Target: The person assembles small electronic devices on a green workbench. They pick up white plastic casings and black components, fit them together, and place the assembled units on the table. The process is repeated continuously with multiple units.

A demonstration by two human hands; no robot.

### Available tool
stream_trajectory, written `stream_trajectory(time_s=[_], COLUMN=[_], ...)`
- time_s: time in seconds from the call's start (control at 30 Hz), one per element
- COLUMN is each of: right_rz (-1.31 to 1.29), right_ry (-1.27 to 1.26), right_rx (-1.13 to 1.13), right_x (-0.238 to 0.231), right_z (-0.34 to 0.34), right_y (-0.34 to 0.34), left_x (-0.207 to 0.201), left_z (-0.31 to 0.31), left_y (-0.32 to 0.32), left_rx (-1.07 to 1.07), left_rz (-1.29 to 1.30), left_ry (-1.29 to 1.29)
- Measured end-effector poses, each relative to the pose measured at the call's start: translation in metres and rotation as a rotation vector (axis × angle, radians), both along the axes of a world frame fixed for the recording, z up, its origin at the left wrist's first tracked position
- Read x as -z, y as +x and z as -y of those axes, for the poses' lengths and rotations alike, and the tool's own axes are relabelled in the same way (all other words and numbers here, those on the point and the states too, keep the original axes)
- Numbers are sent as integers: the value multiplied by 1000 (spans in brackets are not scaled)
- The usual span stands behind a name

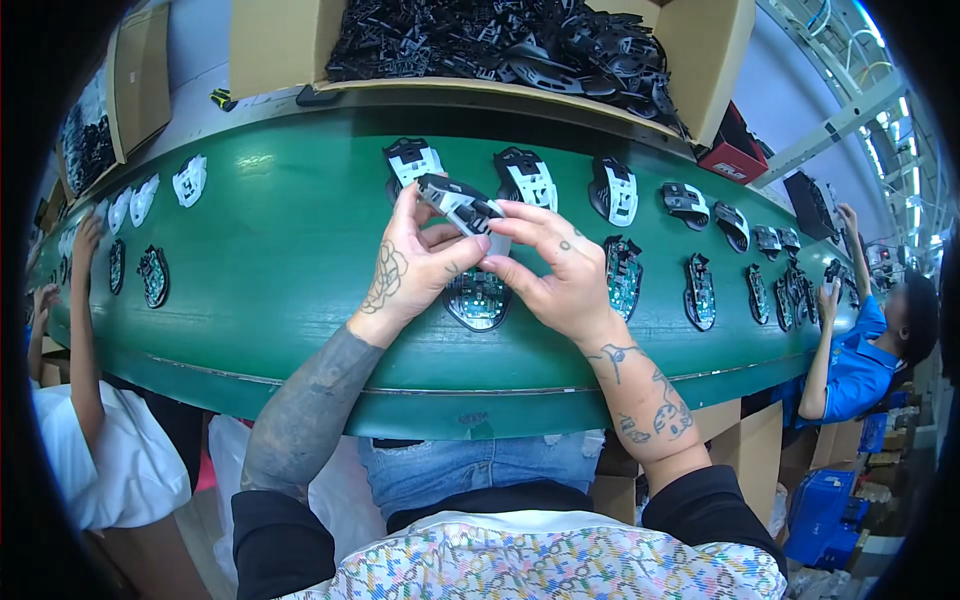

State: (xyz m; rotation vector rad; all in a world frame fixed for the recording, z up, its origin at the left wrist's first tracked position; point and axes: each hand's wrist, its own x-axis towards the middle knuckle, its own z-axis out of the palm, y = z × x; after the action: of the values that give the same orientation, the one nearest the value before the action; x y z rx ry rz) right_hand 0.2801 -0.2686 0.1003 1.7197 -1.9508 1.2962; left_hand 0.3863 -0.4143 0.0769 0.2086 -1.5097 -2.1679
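A black-and-white shell (pixel 462 207) is held up over the green desk (pixel 290 260). The left hand (pixel 405 262) has its fingers closed on the shell's left side; the right hand's (pixel 562 272) fingers pinch its right end. Below them lies a circuit board (pixel 478 305). Beyond, more shells (pixel 615 190) form a row before a carton (pixel 278 50) of black parts (pixel 480 50).

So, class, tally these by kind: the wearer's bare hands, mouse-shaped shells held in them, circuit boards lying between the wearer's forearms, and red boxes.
Wearer's hands: 2 (left hand, right hand)
Held black-and-white mouse-shaped shell: 1
Green circuit board: 1
Red box: 1
Total: 5
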Motion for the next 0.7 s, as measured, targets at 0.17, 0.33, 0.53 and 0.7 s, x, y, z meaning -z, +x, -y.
stream_trajectory(time_s=[0.17, 0.33, 0.53, 0.7], right_rz=[-50, -106, -292, -311], right_ry=[114, 211, 51, 401], right_rx=[-45, -62, 208, 1108], right_x=[-8, -13, -53, -59], right_z=[7, 9, 10, -37], right_y=[-3, -7, -85, -200], left_x=[11, 13, -1, -6], left_z=[10, 16, 23, 22], left_y=[-1, -1, 7, 5], left_rx=[9, 5, -71, 15], left_rz=[16, 75, 31, 16], left_ry=[36, 10, 3, -3])
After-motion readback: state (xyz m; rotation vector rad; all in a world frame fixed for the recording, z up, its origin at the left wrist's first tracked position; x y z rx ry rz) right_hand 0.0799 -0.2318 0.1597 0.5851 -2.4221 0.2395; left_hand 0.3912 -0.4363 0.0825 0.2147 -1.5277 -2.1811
